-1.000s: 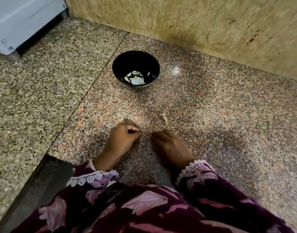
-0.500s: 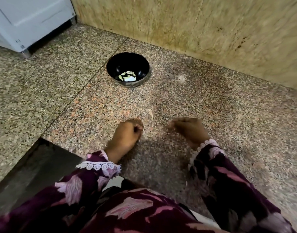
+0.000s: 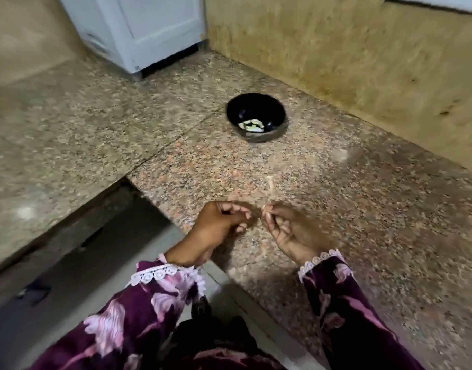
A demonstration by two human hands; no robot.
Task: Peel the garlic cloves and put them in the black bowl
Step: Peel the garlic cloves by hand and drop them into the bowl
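The black bowl point(image 3: 272, 105) stands on the granite counter point(image 3: 363, 209) near the back wall, with several pale peeled garlic cloves point(image 3: 252, 125) in its bottom. In front of it, my left hand point(image 3: 219, 228) and my right hand point(image 3: 291, 231) hover together over the counter's front edge, fingers curled and fingertips almost meeting. A small pale garlic clove point(image 3: 262, 209) shows blurred between the fingertips, pinched by my right hand. My left hand curls round its other end, mostly hiding it. A thin scrap of garlic skin point(image 3: 271, 182) lies on the counter between my hands and the bowl.
A white appliance point(image 3: 149, 28) stands at the back left corner. A tan wall point(image 3: 363, 62) runs close behind the bowl. The counter steps down at the left into a dark gap point(image 3: 96, 236) above the floor.
My right hand has come back in toward my left until the fingertips meet. The view has swung left and pulled back, so the bowl now sits farther away and to the right.
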